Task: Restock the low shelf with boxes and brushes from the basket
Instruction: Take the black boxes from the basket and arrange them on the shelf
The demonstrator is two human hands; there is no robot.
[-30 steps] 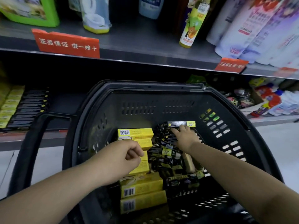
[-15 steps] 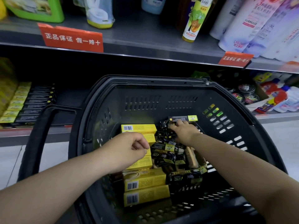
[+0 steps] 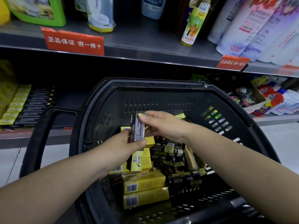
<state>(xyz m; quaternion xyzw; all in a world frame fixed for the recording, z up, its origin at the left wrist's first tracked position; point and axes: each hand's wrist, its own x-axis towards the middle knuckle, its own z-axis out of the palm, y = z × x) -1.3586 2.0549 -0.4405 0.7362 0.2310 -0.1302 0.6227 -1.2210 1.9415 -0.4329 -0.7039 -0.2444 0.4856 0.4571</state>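
So the black basket (image 3: 150,84) sat right in front of the low shelf (image 3: 69,101), with its far rim blocking most of the middle of it. The basket handle (image 3: 40,135) stuck out on the left, between the hands and the shelf's front edge. Far left on that shelf there were already rows of yellow and black boxes (image 3: 24,107), and the dark gap just right of them looked like the only open room. Over on the right were some round tins (image 3: 242,96) and red-and-white packs (image 3: 273,97). The upper shelf (image 3: 145,44) with bottles and a red tag (image 3: 72,41) hung over everything, so headroom looked tight. Inside the basket, yellow boxes (image 3: 144,183) lay stacked on the near left, a jumble of small black boxes (image 3: 165,149) on the right, and what looked like a wooden brush (image 3: 191,157) was wedged among them. The dark box (image 3: 137,130) was up in the air over the basket's middle, clear of the pile. The left hand (image 3: 119,147) had its fingers (image 3: 139,142) wrapped round the near, lower end. The right hand (image 3: 163,126) was pinching the far, top end at the yellow dot. Its long axis ran near to far, standing nearly upright, with the top end toward the shelf and the printed face toward the camera.
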